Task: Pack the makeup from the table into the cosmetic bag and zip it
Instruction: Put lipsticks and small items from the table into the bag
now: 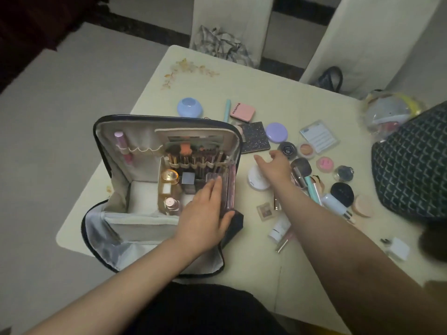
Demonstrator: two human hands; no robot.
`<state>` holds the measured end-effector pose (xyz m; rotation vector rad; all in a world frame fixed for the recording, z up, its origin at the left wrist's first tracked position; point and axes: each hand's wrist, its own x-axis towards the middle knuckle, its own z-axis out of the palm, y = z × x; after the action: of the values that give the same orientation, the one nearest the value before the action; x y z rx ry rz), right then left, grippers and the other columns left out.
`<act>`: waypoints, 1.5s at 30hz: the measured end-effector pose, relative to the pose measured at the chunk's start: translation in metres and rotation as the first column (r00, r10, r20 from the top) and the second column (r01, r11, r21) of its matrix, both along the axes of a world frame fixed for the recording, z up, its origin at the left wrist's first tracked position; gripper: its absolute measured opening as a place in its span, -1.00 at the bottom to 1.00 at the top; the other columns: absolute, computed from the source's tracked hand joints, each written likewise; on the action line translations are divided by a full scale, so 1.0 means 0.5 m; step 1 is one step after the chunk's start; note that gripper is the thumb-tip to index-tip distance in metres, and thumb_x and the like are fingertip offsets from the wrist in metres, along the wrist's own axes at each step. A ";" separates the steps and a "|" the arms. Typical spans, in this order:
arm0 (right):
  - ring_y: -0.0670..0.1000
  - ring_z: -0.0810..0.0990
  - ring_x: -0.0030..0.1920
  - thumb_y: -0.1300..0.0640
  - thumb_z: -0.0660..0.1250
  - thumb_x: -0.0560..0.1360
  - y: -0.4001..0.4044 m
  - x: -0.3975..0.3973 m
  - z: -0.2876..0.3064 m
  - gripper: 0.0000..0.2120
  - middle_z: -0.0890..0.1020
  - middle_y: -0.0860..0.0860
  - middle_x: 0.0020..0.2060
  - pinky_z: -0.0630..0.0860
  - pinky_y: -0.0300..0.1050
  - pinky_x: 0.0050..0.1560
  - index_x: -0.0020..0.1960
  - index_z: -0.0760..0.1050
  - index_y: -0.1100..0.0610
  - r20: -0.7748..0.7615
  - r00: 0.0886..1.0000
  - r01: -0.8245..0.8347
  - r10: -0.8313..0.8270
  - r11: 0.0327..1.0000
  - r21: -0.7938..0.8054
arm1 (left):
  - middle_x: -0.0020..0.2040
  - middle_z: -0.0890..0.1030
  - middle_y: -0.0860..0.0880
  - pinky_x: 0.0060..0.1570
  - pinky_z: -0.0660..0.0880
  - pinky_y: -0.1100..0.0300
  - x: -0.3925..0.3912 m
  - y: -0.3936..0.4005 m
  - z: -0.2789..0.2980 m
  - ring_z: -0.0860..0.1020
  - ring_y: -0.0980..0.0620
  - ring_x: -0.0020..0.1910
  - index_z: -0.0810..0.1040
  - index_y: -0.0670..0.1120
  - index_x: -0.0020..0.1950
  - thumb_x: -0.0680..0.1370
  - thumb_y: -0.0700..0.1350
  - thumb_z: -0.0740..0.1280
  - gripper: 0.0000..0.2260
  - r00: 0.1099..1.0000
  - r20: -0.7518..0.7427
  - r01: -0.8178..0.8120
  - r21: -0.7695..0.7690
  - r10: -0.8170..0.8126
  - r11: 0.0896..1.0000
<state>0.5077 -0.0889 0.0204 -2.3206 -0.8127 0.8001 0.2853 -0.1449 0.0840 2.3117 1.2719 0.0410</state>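
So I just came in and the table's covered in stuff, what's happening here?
A person is packing makeup into an open cosmetic bag. Their left hand rests on the bag's right edge, while the right hand reaches over a white compact. Brushes and bottles are already inside; many compacts remain on the table.

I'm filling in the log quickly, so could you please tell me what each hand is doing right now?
Left hand: open, fingers straight, resting on the cosmetic bag.
Right hand: open, holding nothing, reaching above the white compact.
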 end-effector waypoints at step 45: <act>-0.18 0.63 -0.10 0.31 0.26 0.54 -0.194 -0.141 0.281 -0.83 0.68 -0.14 -0.19 0.58 -0.25 -0.05 0.02 0.41 0.07 -0.344 0.939 0.242 0.025 0.660 0.711 | 0.35 0.47 -0.01 0.24 0.38 0.04 -0.110 0.057 -0.007 0.43 -0.01 0.32 0.46 -0.02 0.35 0.54 0.10 0.23 -0.59 0.976 -0.062 0.215 0.148 -0.208 0.965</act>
<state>0.4373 -0.1861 0.1608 -1.4251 -0.6657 0.6062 0.2305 -0.1162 0.0806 2.5840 1.0691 0.0136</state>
